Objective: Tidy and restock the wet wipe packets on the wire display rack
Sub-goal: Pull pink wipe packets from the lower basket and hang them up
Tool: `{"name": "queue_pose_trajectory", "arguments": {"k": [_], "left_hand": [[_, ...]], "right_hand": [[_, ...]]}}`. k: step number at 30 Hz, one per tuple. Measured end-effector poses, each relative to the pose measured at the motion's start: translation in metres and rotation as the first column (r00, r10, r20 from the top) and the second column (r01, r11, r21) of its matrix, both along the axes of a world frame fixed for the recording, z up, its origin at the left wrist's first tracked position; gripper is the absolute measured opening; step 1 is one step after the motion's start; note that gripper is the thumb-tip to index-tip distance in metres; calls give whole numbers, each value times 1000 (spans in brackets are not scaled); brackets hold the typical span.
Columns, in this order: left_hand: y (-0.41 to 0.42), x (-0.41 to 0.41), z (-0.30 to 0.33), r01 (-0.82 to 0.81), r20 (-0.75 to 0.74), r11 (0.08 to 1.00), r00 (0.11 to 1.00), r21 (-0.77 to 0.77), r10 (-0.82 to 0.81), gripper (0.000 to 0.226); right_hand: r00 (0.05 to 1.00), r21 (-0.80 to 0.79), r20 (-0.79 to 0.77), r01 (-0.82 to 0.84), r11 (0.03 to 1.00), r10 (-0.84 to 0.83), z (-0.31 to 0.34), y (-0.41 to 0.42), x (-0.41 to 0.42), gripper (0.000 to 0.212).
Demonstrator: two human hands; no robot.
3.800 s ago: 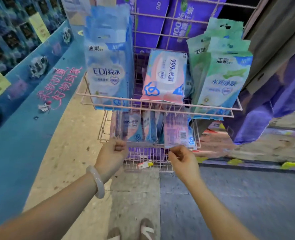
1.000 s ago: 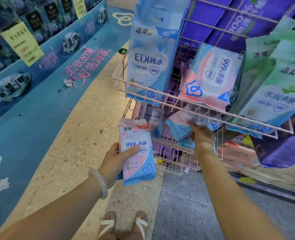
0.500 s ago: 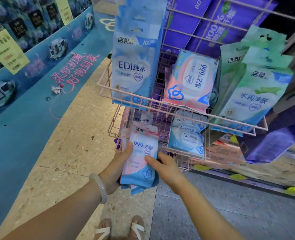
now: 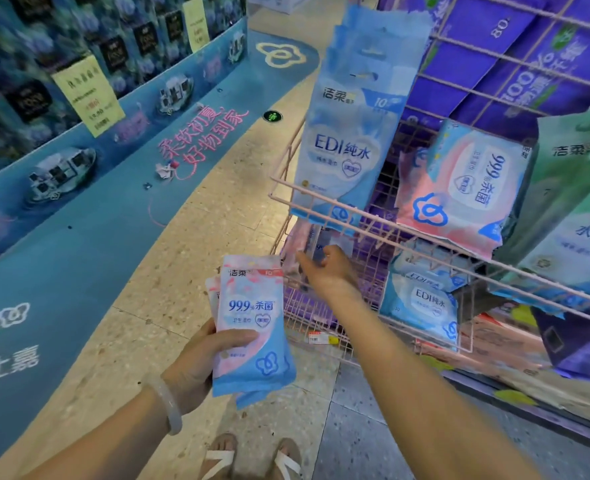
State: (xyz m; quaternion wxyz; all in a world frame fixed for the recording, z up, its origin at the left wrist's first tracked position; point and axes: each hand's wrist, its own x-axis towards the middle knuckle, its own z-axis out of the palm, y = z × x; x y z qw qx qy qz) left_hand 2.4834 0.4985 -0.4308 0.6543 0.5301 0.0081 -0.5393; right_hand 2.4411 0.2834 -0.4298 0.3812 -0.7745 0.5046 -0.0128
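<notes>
My left hand (image 4: 196, 362) grips a small stack of pink-and-blue 99.9% wet wipe packets (image 4: 252, 327), held upright in front of the pink wire rack (image 4: 401, 233). My right hand (image 4: 324, 270) reaches into the lower basket's left side, fingers curled around a packet (image 4: 316, 239) there; the grip is partly hidden by the wires. On the upper tier hang blue EDI packets (image 4: 352, 133), a large pink 99.9% pack (image 4: 466, 188) and green packets (image 4: 577, 216). Two blue EDI packs (image 4: 421, 299) lie in the lower basket.
A blue curved display base (image 4: 79, 202) with a yellow price sign (image 4: 87, 95) runs along the left. Purple tissue cartons (image 4: 515, 57) stand behind the rack. My sandalled feet (image 4: 252, 459) stand on speckled floor tiles below. A price tag (image 4: 321, 338) hangs at the basket's front.
My right hand left the stack in my left hand and moved up into the lower basket. The left hand has lowered slightly, still holding the pink packets.
</notes>
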Motion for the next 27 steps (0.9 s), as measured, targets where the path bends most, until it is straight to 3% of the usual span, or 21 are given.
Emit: {"name": "queue_pose_trajectory", "arguments": {"k": [1,3,6,8,9,11,13,15,17,19,21,22,24,27], "left_hand": [[4,2,1,-11,-1,1000,1000,-3,11,44],[9,5,2,-23,-4,1000,1000,-1,23,41],[9,8,5,-40,3,999,999,-1,40,38],[4,10,8,-53,9,999,999,-5,53,38],[0,10,9,-55,12,998,998,-8,55,40],[-9,9,13,-43,12,999,999,-15,43,46],[-20,5,16,-26,14,1000,1000,-12,26,49],[-31,1,17,-22,24,1000,999,7,22,46],[-42,-5,17,-31,53,999,998,38,29,36],[-50,-13,14,-66,103,995,993,77,58,35],[-58,-24,14,-81,142,994,987,78,70,38],[-61,-31,14,-76,127,996,990,51,69,35],[-64,-40,13,-69,46,997,996,-26,70,33],[-60,-39,11,-57,-20,998,998,-15,56,39]], "right_hand": [[999,-11,-44,-23,1000,22,-3,0,7,65],[992,-32,-109,-66,997,63,-5,-1,14,47],[999,18,15,42,999,-42,2,-10,8,33],[930,262,249,204,943,-270,10,-15,-3,27],[848,450,325,251,857,-419,14,-16,-12,24],[696,722,345,232,652,-629,25,-13,-35,10],[673,775,352,180,606,-650,34,-7,-63,6],[689,732,384,179,658,-615,42,2,-90,14],[735,560,450,210,801,-507,49,17,-110,9],[853,175,443,218,960,-275,53,42,-119,14],[957,-241,290,91,966,-18,56,72,-114,21],[971,-358,217,-19,933,103,57,88,-108,22],[950,-455,205,-120,882,236,55,106,-100,31],[871,-242,481,18,970,104,57,94,-97,9]]}}
